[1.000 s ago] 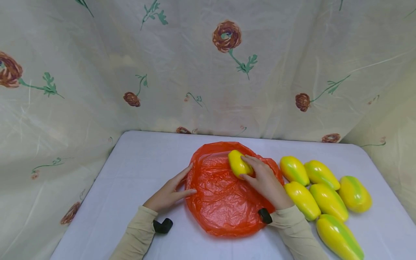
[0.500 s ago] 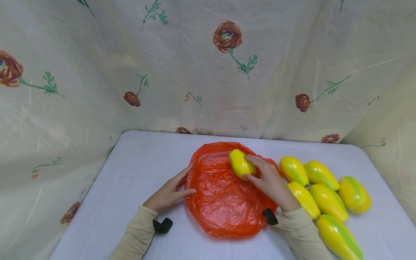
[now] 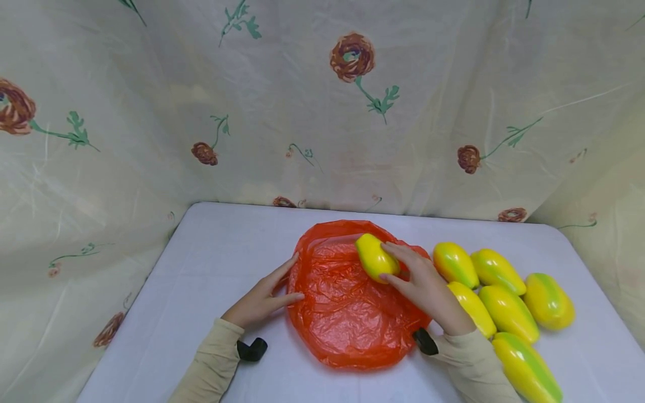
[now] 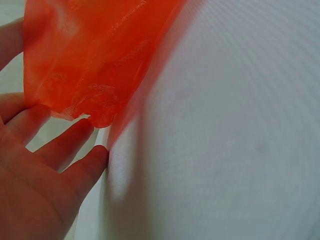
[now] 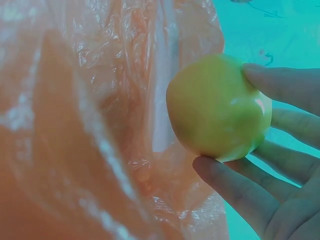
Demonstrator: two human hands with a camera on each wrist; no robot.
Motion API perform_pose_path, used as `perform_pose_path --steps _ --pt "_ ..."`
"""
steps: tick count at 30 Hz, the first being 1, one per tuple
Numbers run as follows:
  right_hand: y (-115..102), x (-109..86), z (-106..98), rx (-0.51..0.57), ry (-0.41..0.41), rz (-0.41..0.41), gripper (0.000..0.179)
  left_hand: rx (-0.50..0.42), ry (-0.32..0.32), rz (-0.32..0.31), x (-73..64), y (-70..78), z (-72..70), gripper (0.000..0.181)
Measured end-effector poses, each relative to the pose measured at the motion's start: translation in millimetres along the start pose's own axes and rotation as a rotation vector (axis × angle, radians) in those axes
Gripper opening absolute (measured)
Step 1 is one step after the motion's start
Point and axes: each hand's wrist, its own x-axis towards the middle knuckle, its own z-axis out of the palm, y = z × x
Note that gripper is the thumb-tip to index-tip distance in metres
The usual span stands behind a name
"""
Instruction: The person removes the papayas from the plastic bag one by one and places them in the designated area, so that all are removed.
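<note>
A red plastic bag [image 3: 347, 319] lies spread on the table with its rim rolled into a wide opening. My right hand [image 3: 428, 285] holds a glossy yellow-green fruit [image 3: 374, 258], long and blunt-ended like a papaya, over the bag's far right part. In the right wrist view the thumb and fingertips grip the fruit [image 5: 215, 110] around its sides. My left hand [image 3: 264, 299] touches the bag's left rim with spread fingers. Up close in the left wrist view, the fingers of that hand [image 4: 45, 165] lie against the thin red bag [image 4: 95, 55], loosely extended.
Several like fruits [image 3: 509, 313] lie grouped on the white-covered table [image 3: 242, 240], right of the bag, one partly behind my right forearm. A pale curtain [image 3: 302, 101] with printed flowers hangs behind and at both sides.
My right hand has shifted slightly right and toward me, carrying the fruit a little the same way. My left hand and the bag stay where they were.
</note>
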Motion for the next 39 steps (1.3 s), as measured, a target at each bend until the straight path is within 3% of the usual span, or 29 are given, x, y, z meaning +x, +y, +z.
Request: perform_pose_path --steps 18,25,39 --pt "-11 -21.5 -20 0.007 -0.008 -0.006 0.067 -0.003 0.012 -0.021 -0.2 0.4 0.7 0.086" --pt "-15 -29.7 -29 -0.001 -0.033 0.037 0.069 0.003 0.01 -0.013 -0.8 1.4 0.3 0.086" --pt "-12 -51.4 -44 0.026 0.006 -0.007 0.067 -0.001 0.008 -0.018 0.1 0.2 0.4 0.086"
